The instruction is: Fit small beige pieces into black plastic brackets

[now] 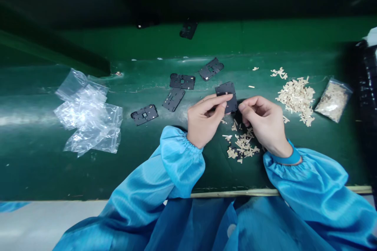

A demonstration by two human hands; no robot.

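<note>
My left hand grips a small black plastic plate by its lower left edge, thumb and fingers closed on it. My right hand is curled in a pinch at the plate's right edge, touching it; what its fingertips hold is hidden. Both wrists wear blue shiny sleeves. Just below the hands lies a small heap of tan slips on the green belt.
Several more black plates lie on the belt left of and behind the hands. Empty clear bags are piled at the left. A bigger tan heap and a filled bag sit at the right. A dark edge stands far right.
</note>
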